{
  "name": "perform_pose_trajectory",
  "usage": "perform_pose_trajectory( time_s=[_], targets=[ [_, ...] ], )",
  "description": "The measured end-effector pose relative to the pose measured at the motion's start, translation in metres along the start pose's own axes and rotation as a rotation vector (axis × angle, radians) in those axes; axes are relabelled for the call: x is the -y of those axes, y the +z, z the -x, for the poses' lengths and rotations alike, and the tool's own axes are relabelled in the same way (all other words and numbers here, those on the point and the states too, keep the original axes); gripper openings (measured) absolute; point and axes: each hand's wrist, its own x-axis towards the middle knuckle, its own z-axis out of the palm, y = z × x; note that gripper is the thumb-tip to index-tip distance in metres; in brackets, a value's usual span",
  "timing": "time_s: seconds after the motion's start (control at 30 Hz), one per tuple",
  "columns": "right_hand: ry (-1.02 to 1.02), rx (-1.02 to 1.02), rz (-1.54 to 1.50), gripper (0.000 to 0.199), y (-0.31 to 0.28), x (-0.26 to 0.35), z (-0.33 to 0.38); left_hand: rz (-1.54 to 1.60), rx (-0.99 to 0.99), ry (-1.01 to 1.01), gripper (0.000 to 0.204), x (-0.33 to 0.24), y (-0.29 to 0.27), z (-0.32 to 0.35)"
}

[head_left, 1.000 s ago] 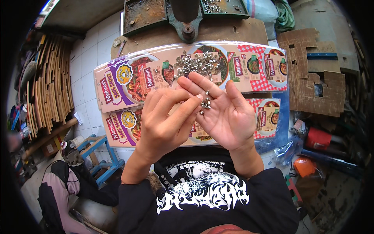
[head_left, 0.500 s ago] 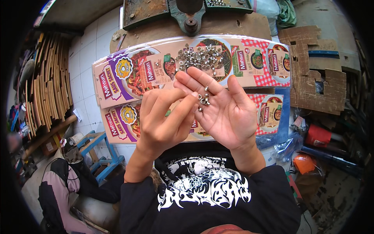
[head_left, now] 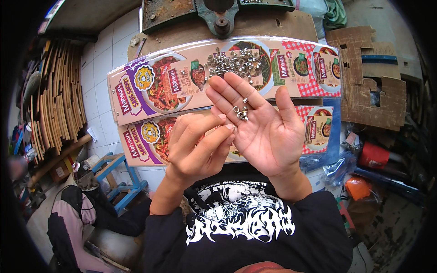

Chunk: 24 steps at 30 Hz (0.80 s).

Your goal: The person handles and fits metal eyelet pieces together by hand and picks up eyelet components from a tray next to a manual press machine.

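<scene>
My right hand [head_left: 269, 136] lies palm up with its fingers stretched out. Several small silvery metal eyelets [head_left: 243, 114] rest on it near the base of the fingers. Beside its outer edge, my left hand [head_left: 196, 148] is closed in a pinch, and a tiny metal eyelet [head_left: 233, 128] shows at its fingertips. Beyond both hands, a loose heap of eyelets [head_left: 234, 62] sits on the far printed food banner [head_left: 152, 86]. A second, similar printed banner [head_left: 144, 141] lies nearer, partly hidden under my hands.
A green metal machine base [head_left: 221, 22] with side trays stands on the board [head_left: 273, 31] at the far edge. Stacked cardboard sheets [head_left: 59, 100] fill the left, above a blue frame [head_left: 111, 170]. Cut cardboard [head_left: 382, 91] and a red bundle [head_left: 374, 154] are at right.
My left fingertips have drawn back slightly toward me, with an eyelet now visible in the pinch. My right hand has shifted a little to the right, its palm still upward.
</scene>
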Motion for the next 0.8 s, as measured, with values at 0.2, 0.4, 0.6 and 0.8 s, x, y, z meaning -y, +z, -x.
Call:
perform_pose_trajectory(
  time_s=[0.2,0.4,0.6,0.8],
  targets=[
    [0.010,0.029,0.053,0.079,-0.002,-0.001,0.000,0.093,0.068,-0.163,0.020,-0.005,-0.007,-0.011],
    [0.042,0.022,-0.078,0.078,-0.005,0.004,-0.002,0.139,0.051,-0.173,0.017,0.015,-0.018,-0.043],
    [0.013,0.008,-0.030,0.077,-0.007,0.012,0.004,-0.187,-0.114,-0.376,0.023,0.172,-0.020,-0.147],
    [-0.007,-0.050,0.027,0.066,-0.013,0.014,0.001,-0.193,-0.231,-0.227,0.017,0.265,0.003,-0.215]
  ],
)
